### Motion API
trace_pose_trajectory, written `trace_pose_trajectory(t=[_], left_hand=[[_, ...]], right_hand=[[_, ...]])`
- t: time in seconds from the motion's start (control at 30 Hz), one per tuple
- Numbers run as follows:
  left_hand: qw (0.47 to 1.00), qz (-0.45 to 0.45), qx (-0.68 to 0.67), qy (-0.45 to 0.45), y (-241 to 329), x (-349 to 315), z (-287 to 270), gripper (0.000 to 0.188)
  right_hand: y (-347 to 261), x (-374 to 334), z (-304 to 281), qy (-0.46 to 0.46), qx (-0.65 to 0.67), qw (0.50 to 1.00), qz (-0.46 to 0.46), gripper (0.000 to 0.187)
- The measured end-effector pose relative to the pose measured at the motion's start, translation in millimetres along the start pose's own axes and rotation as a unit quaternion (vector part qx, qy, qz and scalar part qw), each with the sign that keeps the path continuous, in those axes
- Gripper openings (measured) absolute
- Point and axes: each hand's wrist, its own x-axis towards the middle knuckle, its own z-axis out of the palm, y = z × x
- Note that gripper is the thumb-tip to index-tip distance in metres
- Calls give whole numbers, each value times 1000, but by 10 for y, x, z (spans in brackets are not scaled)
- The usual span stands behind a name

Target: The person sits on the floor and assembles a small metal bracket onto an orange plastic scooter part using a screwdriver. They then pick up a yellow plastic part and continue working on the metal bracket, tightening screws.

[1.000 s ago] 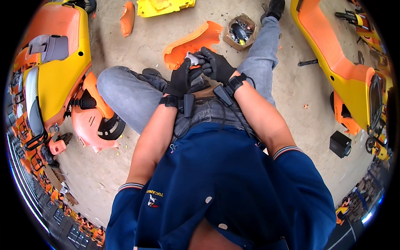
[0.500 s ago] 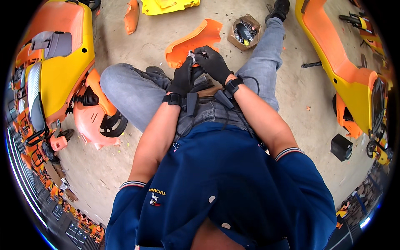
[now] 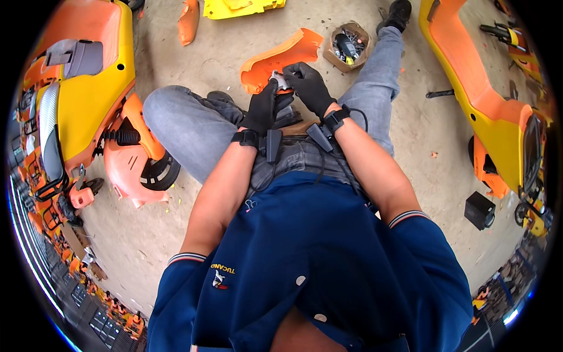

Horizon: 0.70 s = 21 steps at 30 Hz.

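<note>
In front of my lap, both my hands are in black gloves. My left hand (image 3: pixel 263 108) is closed on a small silver-grey piece (image 3: pixel 280 78), its thumb along the near side; the piece's kind is too small to tell. My right hand (image 3: pixel 309 87) is beside it, fingers curled in a pinch at the piece's right side; what they hold is hidden. Just beyond, a curved orange plastic panel (image 3: pixel 281 54) lies with its hollow side toward me. Under my hands a dark object (image 3: pixel 287 117) shows only in part.
An open cardboard box (image 3: pixel 347 47) of small hardware stands by my outstretched right leg. Yellow-and-orange scooter bodies flank me at left (image 3: pixel 82 111) and right (image 3: pixel 469 76). A yellow panel (image 3: pixel 243 7) and an orange piece (image 3: pixel 188 22) lie farther off; a black box (image 3: pixel 480 210) sits at right.
My right hand has drawn a little to the right, away from my left, and more of the silver-grey piece shows. The whole view has shifted slightly.
</note>
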Motion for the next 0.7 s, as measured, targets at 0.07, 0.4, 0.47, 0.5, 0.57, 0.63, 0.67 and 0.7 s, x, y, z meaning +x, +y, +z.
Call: trace_pose_trajectory(t=[0.07, 0.4, 0.47, 0.5, 0.57, 0.63, 0.67, 0.7], left_hand=[[997, 61, 53, -17, 4, -38, 3, 40], [964, 139, 226, -24, 15, -64, -19, 45], [980, 97, 172, -17, 18, -68, 9, 42], [986, 76, 145, -11, 24, -68, 17, 40], [1000, -16, 3, 9, -2, -15, -10, 38], [986, -101, -129, 39, 46, 22, -19, 36], [970, -142, -191, 53, 83, 28, -9, 35], [994, -71, -74, 32, 62, 11, -8, 35]], right_hand=[[42, 12, 24, 7, 18, 1000, -6, 33], [101, -28, -100, -49, 227, 950, 209, 38], [81, -49, -118, -42, 217, 950, 221, 34], [103, -36, -110, -48, 218, 953, 205, 31], [103, -19, -98, -60, 220, 958, 173, 26], [71, -17, -51, -22, 199, 969, 142, 24], [48, -18, -33, -2, 189, 974, 126, 23], [52, -18, -33, -7, 195, 974, 119, 23]])
